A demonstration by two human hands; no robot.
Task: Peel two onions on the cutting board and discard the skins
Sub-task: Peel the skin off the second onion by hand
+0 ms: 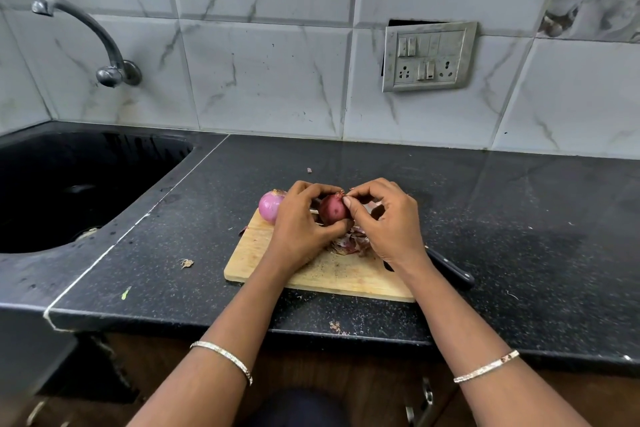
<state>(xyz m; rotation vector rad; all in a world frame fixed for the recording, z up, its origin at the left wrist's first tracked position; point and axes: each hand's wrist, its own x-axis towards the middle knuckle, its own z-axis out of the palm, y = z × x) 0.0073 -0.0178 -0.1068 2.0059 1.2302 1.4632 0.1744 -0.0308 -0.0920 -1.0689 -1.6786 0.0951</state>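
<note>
The dark red onion (332,209), its outer skin mostly on, is held just above the far part of the cutting board (339,276), between both hands. The left hand (299,222) grips it from the left and beneath, fingers curled round its side. The right hand (388,222) comes in from the right, with thumb and forefinger pinching at the dry tip on top of the onion, the other fingers bent loosely. The two hands are close together and meet on the onion. A second onion (270,206), pale pink and smooth, sits at the far left corner of the board, partly hidden behind the left hand. A heap of papery reddish skins (349,241) lies on the board below the right hand. A knife (450,270) with a black handle lies at the board's right edge, partly covered by the right wrist. The board rests on a black speckled counter (519,218), where a small dry scrap (187,263) lies to the left of the board. A thin bangle (225,359) circles the left forearm and another bangle (486,366) the right. Far left is a dark sink (69,184) with a curved metal tap (93,38) on the tiled wall above it, and a switch plate (429,57) is mounted on the wall at the far right.
</note>
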